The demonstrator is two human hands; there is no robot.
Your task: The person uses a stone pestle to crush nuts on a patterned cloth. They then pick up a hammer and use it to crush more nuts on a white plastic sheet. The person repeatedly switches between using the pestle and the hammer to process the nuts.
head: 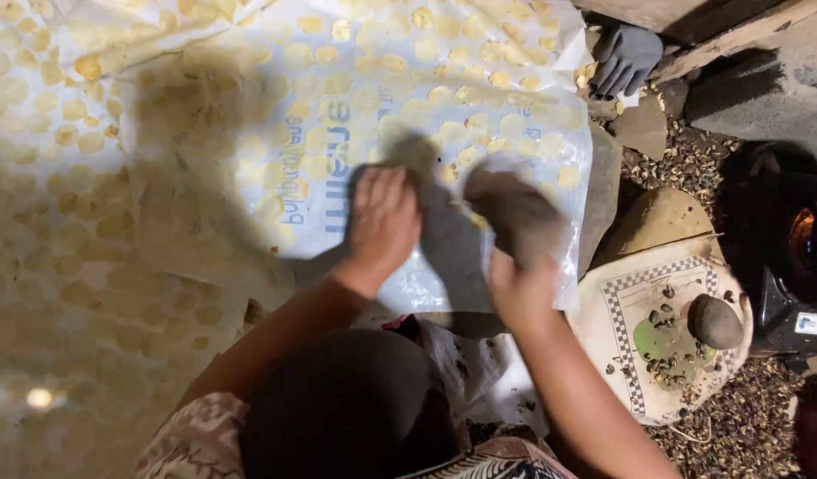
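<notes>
At 5 o'clock, w/ a round stone (714, 320) on it, sits a checkered board (635, 302). Nearer centre, left hand (383, 217) lies open, palm down on the plastic sheet (373, 106); right hand (515, 217) is blurred, fingers curled, can't tell if gripping. Toward 12, yellow discs (479, 53) dot the sheet; grey glove (626, 58) at 1 o'clock.

Looks like a home food-making yard: plastic sheets (248, 177) spread with flat yellow discs (89, 66), gravel ground (692, 160), round stone (714, 321) on a checkered-edged board (621, 310).
</notes>
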